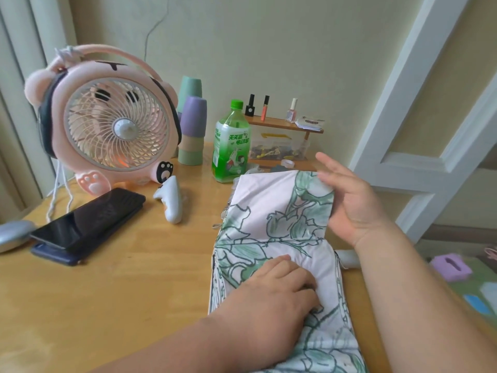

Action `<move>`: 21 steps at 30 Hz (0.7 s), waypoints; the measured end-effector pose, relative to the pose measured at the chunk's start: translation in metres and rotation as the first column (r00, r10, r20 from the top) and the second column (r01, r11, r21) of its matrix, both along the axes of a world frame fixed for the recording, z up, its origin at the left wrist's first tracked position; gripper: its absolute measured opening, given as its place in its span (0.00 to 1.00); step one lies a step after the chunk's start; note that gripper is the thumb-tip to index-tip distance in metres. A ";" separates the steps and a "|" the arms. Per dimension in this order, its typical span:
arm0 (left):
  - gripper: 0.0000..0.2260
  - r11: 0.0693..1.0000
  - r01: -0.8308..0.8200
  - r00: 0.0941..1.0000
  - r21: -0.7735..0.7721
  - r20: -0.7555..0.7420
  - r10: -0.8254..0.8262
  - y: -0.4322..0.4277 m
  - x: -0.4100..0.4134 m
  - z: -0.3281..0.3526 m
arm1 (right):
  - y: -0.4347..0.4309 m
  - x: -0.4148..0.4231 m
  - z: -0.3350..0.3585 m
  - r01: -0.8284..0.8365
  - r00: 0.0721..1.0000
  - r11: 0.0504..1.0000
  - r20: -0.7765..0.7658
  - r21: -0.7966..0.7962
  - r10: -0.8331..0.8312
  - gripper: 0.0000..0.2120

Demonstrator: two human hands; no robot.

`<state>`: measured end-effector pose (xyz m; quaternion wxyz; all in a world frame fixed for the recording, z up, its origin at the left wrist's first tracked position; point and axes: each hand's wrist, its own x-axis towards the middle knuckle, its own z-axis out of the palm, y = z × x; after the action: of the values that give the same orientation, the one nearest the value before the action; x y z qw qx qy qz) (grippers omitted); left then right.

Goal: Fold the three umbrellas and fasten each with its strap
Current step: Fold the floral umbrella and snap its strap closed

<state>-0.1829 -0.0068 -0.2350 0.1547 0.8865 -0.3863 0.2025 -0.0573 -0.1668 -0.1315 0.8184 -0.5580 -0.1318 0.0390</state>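
One umbrella (pixel 271 211) with white cloth and green flower print lies collapsed on the wooden table (pixel 121 278), running from the near edge toward the bottle. My left hand (pixel 277 289) presses down on its middle with bent fingers. My right hand (pixel 349 200) is at the cloth's far right edge, fingers spread, thumb against a raised fold. Its pale handle end (pixel 348 258) pokes out under my right forearm. No strap shows, and no other umbrella is in view.
A pink bear fan (pixel 107 122), stacked cups (pixel 192 125), a green bottle (pixel 231 144) and a small shelf with nail polish (pixel 282 122) line the back. Two phones (pixel 86 222), a white clip-like gadget (pixel 170 200) and a grey mouse (pixel 13 234) lie at left.
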 end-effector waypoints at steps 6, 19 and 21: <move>0.12 0.993 0.022 1.000 0.119 0.013 -0.024 -0.001 -0.001 0.002 | 0.039 0.015 -0.026 0.493 0.870 0.866 -0.083 0.084 -0.486 0.08; 0.05 0.182 -0.727 0.680 -0.663 -0.731 0.056 0.082 0.042 0.073 | 0.014 0.018 -0.015 0.207 0.976 0.973 -0.088 0.102 -0.198 0.15; 0.02 0.215 -0.792 0.596 -0.572 -0.800 0.066 0.092 0.062 0.085 | 0.005 0.019 -0.014 0.179 0.983 0.983 -0.046 0.039 -0.177 0.18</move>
<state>-0.1208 0.0855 -0.1504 0.6612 0.7251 0.1593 0.1081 -0.0378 -0.1620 -0.1454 0.8330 -0.5489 -0.0648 -0.0255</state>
